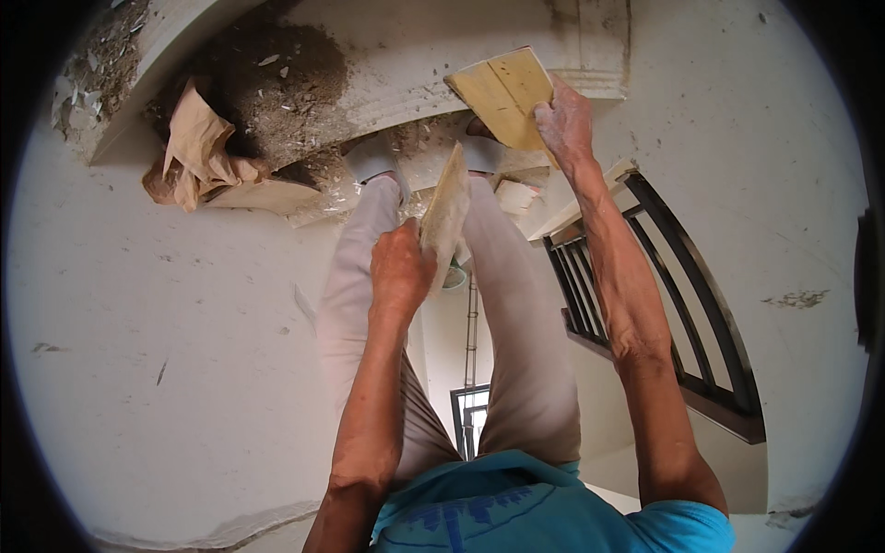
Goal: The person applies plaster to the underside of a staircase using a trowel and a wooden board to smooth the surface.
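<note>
My right hand (565,124) is raised at the upper right, closed on the edge of a flat, yellowish tile (505,88) with thin dark lines across its face. Lower and nearer the middle, my left hand (401,272) grips a second flat piece of tile (449,203), paler and seen tilted almost edge-on between my legs. The two pieces are apart. Fingers of the left hand are partly hidden behind the hand and the piece. My feet, partly covered by the held pieces, stand on a dusty step (424,166).
A crumpled brown paper bag (203,147) lies on the step at the left, beside dirt and rubble (277,88). A black metal railing (687,286) stands at the right. Near my right foot is a small pale block-like piece (516,196). White walls flank the stairs.
</note>
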A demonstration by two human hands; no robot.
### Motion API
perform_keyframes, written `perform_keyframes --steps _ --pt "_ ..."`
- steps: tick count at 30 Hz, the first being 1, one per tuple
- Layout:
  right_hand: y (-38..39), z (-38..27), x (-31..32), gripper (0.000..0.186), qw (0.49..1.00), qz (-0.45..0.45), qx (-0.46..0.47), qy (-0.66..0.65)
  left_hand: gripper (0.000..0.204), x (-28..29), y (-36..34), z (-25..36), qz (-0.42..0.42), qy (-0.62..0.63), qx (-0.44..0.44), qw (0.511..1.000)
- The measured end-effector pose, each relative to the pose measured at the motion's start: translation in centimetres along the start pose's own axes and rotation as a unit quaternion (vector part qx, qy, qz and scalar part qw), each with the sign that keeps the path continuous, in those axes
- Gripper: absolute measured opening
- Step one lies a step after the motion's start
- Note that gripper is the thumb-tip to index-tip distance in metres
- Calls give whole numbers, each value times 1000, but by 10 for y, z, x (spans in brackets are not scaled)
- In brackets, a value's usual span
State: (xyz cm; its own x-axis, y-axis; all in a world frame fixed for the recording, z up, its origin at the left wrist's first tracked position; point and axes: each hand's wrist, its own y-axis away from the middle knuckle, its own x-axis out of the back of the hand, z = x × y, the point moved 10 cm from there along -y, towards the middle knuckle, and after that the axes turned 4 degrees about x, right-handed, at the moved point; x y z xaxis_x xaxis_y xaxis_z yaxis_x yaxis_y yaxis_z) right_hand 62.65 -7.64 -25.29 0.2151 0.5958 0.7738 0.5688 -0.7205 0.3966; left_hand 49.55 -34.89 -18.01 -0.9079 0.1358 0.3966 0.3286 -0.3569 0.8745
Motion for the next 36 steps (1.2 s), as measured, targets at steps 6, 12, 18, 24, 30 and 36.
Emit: perform_keyframes --steps 6,12,18,24,30,36 --pt "15 40 44 46 995 58 -33 -80 18 -2 0 -7 -8 9 16 1000" --pt "3 13 1 47 998 39 22 -34 17 -2 0 4 -29 -21 2 999" --pt "13 42 33 46 996 56 -31 -60 15 3 0 4 -3 -2 -5 1000" --pt "-1 5 18 47 999 31 3 12 15 -1 0 10 -16 -7 -16 1000" --pt "9 39 47 45 996 76 -23 -29 15 2 -1 10 -3 5 -12 1000" --pt "-1 4 22 42 997 24 12 75 14 -2 -3 15 -12 -14 -30 999"
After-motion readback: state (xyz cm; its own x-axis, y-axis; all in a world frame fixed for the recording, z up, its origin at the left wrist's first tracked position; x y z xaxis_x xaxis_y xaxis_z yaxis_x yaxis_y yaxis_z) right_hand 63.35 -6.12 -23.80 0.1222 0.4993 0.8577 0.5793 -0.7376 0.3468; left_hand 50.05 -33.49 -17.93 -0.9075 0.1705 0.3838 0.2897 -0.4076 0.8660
